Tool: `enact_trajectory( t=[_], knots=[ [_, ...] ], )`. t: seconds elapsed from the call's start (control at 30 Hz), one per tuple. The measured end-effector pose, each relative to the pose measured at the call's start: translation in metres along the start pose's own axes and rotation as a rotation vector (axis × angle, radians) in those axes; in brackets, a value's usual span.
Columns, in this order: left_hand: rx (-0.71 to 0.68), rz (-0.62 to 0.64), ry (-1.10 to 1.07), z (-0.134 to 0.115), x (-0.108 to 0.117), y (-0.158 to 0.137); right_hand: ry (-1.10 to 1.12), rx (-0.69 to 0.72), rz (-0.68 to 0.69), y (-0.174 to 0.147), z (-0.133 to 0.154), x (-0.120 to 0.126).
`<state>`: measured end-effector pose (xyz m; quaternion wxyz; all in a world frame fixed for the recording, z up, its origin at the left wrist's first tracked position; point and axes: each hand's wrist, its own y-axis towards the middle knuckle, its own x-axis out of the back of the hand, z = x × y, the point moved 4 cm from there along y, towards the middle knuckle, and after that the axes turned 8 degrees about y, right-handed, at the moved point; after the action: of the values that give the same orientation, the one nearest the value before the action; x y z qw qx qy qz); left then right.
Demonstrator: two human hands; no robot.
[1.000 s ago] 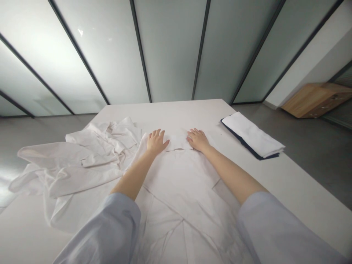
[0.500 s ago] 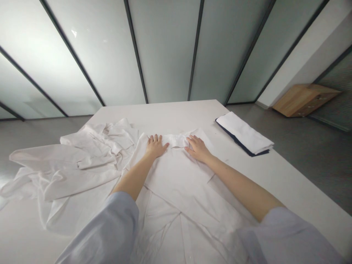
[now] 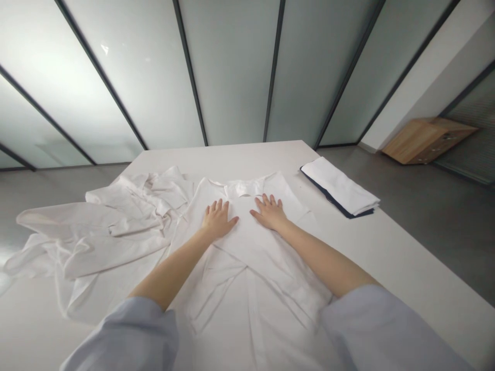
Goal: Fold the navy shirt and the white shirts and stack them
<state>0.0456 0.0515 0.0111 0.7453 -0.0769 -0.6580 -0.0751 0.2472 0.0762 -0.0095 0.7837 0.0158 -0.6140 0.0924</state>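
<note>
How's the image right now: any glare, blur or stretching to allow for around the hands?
Head view: glare whitens the frosted panels at left, dimmer rightward; head view: the white garment looks soft, low in contrast against the pale table; head view: left hand and right hand read clearly; head view: the wooden cabinet leans, seemingly lens distortion.

Loose, plain grey-blue sleeves [image 3: 131, 330] with wide ends; forearms [image 3: 172, 268], left hand [image 3: 218, 221] and right hand [image 3: 270, 212] bare

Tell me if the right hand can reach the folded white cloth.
Probably yes: only the white garment and tabletop lie between the right hand and the folded white cloth.
</note>
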Motion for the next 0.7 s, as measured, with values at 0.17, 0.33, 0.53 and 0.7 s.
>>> enact_trajectory(
  t=[0.17, 0.33, 0.53, 0.7],
  knots=[
    [0.023, 0.061, -0.016, -0.011, -0.015, -0.033, 0.015, 0.027, -0.036, 0.037, -0.006, 0.011],
    [0.047, 0.026, -0.011, -0.009, -0.018, -0.012, 0.018, 0.038, -0.124, 0.041, -0.003, 0.017],
    [0.014, 0.025, -0.006, 0.005, -0.013, 0.038, -0.024, 0.138, -0.116, -0.009, 0.004, 0.012],
    [0.045, -0.082, -0.018, 0.01, 0.0, 0.063, 0.008, 0.006, -0.067, -0.026, -0.003, 0.002]
  ],
)
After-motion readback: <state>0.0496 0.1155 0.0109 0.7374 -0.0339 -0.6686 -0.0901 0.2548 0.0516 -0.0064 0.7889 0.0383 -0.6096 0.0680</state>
